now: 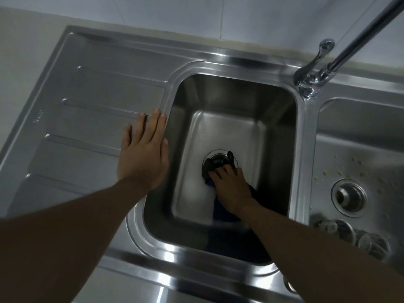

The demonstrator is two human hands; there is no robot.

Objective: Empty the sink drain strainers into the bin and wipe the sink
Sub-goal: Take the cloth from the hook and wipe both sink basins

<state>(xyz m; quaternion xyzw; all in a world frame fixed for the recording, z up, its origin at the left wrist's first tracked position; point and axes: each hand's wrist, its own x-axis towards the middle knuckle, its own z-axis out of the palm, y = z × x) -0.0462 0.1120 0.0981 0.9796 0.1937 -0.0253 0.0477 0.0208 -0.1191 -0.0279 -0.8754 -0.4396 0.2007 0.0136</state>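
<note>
Head view: I was wiping. Right hand, grip pressed on blue cloth, worked beside left basin's drain strainer; left hand lay flat, fingers apart, on the drainboard. Next, sweep the walls.

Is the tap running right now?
Off: no water falls from the tap into the basin, where the right hand presses a blue cloth.

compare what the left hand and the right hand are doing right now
The left hand lies flat and open on the drainboard; the right hand is down in the basin, pressing a dark blue cloth beside the drain. The left holds nothing. Both are bare.
</note>
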